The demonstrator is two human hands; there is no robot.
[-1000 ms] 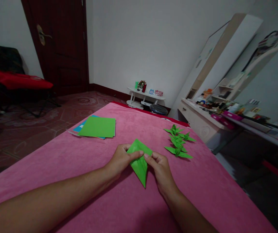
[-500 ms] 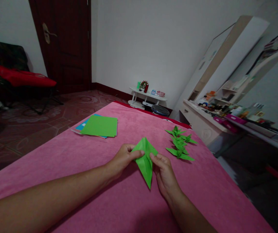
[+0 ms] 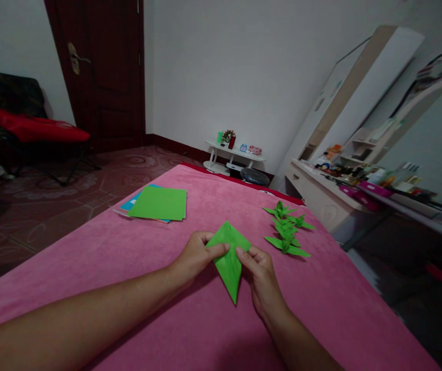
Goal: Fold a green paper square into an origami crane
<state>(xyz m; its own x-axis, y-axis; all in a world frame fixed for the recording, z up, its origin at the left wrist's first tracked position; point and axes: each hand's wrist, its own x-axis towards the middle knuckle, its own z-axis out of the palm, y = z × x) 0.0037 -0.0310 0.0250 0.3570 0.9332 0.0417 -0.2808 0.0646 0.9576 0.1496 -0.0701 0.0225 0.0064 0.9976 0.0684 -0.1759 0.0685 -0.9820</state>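
Observation:
A half-folded green paper figure (image 3: 228, 263), kite-shaped with its point toward me, rests on the pink cloth (image 3: 159, 288). My left hand (image 3: 196, 255) pinches its left edge with thumb and fingers closed. From the other side my right hand (image 3: 261, 278) pinches its right edge, fingers closed too. Both hands meet near the middle of the figure.
A stack of square sheets (image 3: 159, 203), green on top of blue, lies at the far left of the cloth. Several finished green folded figures (image 3: 287, 231) lie at the far right. Beyond are a small white table (image 3: 233, 152), a cluttered dresser (image 3: 344, 180), a dark door (image 3: 105, 72) and a red chair (image 3: 31, 129).
The upper flap of the green figure has been lowered and pressed flatter. Both hands have closed in toward its middle. The view shifted slightly.

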